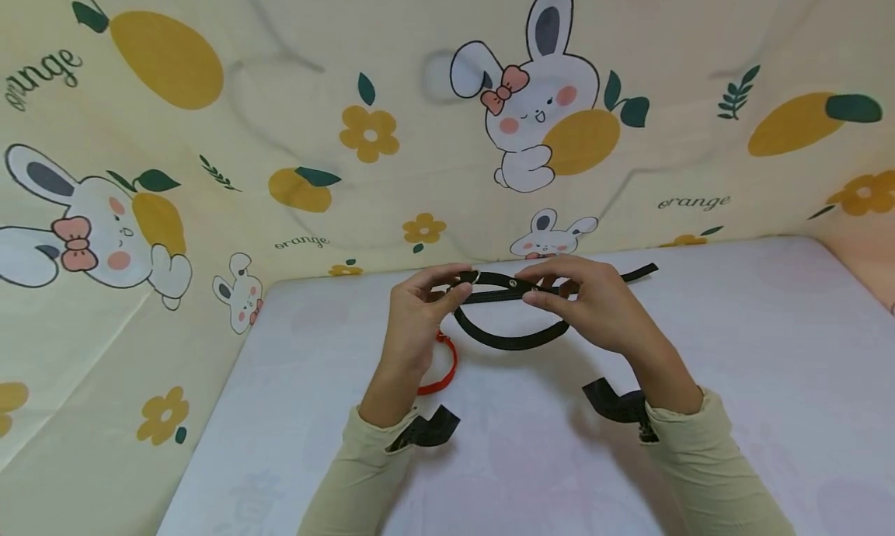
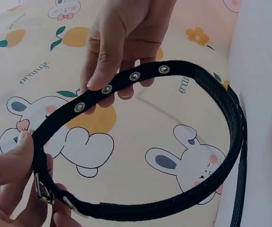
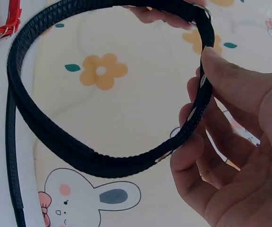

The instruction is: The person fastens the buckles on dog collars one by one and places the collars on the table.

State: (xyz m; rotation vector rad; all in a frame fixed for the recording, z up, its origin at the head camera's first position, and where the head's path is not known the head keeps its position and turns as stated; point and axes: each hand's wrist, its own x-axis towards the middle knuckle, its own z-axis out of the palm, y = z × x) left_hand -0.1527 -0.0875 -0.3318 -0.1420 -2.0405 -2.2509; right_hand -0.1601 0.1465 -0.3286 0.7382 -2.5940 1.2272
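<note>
A black collar (image 1: pixel 513 342) with metal eyelets is held up as a loop between both hands. My left hand (image 1: pixel 412 318) pinches it at the buckle (image 2: pixel 44 189) end. With thumb and fingers my right hand (image 1: pixel 594 303) grips the strap along the row of eyelets (image 2: pixel 135 76). The collar appears fastened or threaded near the buckle; I cannot tell which. Beneath my left hand a red collar (image 1: pixel 447 369) lies on the table, partly hidden by the wrist. Behind the loop a second black strap (image 1: pixel 639 273) lies on the table, partly covered by the hands.
The table has a white cover (image 1: pixel 517 458). At its far side and left rises a cream backdrop cloth (image 1: pixel 433 46) printed with rabbits, oranges and flowers. Black bands (image 1: pixel 437 427) stick out from the sleeve cuffs.
</note>
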